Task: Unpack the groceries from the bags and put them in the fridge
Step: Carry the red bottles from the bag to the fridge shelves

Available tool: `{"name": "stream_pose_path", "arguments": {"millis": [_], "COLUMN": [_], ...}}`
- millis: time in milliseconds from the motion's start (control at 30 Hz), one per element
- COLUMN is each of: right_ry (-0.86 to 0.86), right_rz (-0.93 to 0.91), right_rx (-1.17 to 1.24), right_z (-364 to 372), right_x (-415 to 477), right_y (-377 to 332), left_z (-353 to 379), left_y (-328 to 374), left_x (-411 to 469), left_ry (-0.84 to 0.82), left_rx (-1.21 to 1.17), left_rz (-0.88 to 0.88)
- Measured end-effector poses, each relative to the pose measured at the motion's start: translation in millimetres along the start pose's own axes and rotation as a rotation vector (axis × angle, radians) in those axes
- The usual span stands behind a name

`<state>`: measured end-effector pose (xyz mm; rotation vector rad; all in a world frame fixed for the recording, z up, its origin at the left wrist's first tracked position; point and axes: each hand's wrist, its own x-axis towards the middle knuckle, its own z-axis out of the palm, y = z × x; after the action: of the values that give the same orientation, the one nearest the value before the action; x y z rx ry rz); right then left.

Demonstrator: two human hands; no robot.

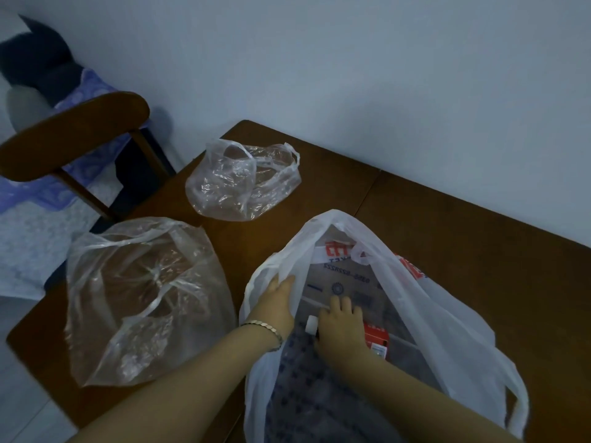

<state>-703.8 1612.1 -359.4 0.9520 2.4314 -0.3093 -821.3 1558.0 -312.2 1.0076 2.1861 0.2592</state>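
A white plastic shopping bag with red print stands open on the brown table in front of me. My left hand, a bracelet on its wrist, grips the bag's left rim and holds it apart. My right hand reaches inside the bag and lies over a red carton with a white cap. Its fingers curve onto the carton's top. The carton's lower part is hidden by my hand and the bag.
Two clear plastic bags lie on the table: a large one at the left edge and a smaller one farther back. A wooden chair draped with blue patterned cloth stands at the left. A pale wall runs behind the table.
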Motion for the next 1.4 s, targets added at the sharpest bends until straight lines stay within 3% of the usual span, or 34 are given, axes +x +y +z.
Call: {"name": "stream_pose_path", "arguments": {"millis": [200,333,500,667,833,1067,1400], "right_ry": [0.055,0.073,0.280,0.376,0.410,0.472,0.324], "right_rz": [-0.092,-0.072,-0.179,-0.466,-0.710,-1.087,-1.588], "right_rx": [-0.283,-0.018,0.217,0.132,0.019,-0.087,-0.179], "right_z": [-10,-45,-100,-146,-146,-72,75], "right_x": [-13,-40,-97,-171,-262,-420,-685], "right_y": [6,8,-37,-141,-267,-449,-641], "left_z": [-8,-23,-54,-82,-86,-45,83], "left_y": [-15,-28,-51,-115,-208,-331,-424], "left_x": [-26,-58,-125,-223,-351,-593,-920], "left_ry": [0.004,0.055,0.192,0.324,0.413,0.640,0.807], "left_rx": [0.024,0.019,-0.047,-0.026,-0.058,-0.070,-0.173], "left_rz": [0.072,0.130,0.095,-0.101,-0.298,-0.650,-1.221]}}
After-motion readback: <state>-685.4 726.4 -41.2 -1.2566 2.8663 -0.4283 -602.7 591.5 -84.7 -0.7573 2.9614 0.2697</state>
